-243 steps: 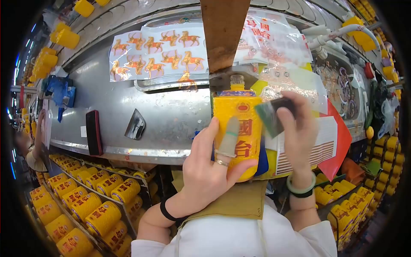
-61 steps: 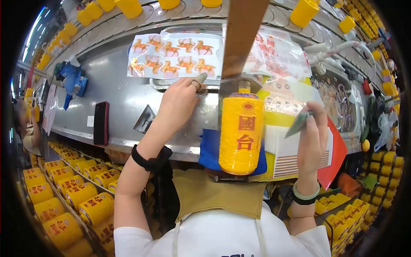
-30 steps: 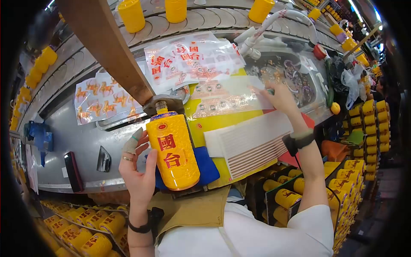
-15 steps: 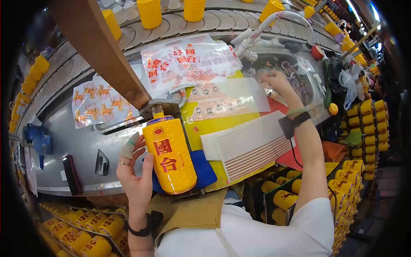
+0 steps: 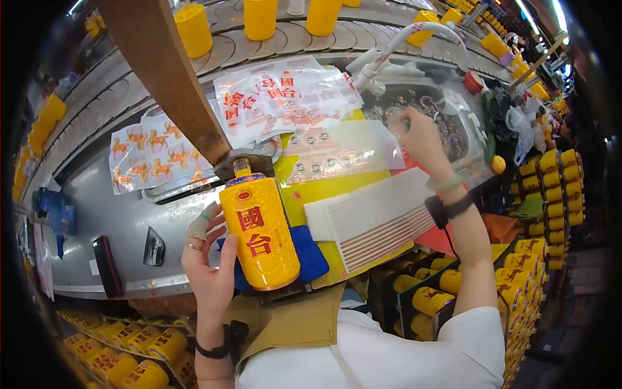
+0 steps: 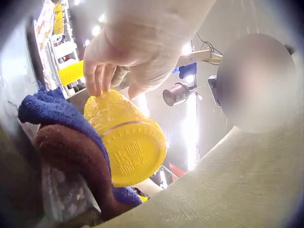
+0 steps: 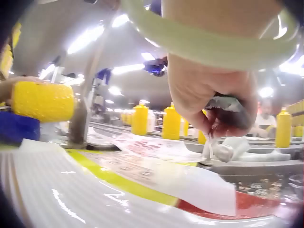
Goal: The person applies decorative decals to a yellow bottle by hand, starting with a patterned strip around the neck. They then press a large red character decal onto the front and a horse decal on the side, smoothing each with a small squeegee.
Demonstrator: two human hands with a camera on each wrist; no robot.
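A yellow bottle [image 5: 259, 233] with red characters and a clear glass neck lies on a blue cloth [image 5: 312, 256]. My left hand [image 5: 212, 262] holds its left side, the thumb toward the front. In the left wrist view the fingertips rest on the bottle's embossed wall, above its base [image 6: 133, 154]. My right hand [image 5: 421, 139] is at the near left part of a metal tray of water with decals [image 5: 473, 152]. Its fingers curl round a dark green scraper [image 7: 230, 105], partly hidden in the palm. A thin clear strand hangs below the fingertips in the right wrist view.
Sheets of horse decals [image 5: 155, 155] and red-character decals [image 5: 285, 91] lie behind the bottle. A wooden beam [image 5: 162, 78] rises over its neck. A striped sheet [image 5: 382, 223] lies right, a phone [image 5: 107, 266] left. A white pipe [image 5: 382, 55] arches behind the tray; yellow bottles [image 5: 261, 19] line the conveyor.
My left hand has come from the horse sheet to the bottle's side. The right hand, earlier over the striped sheet with the scraper, has moved to the tray. The head view has swung right.
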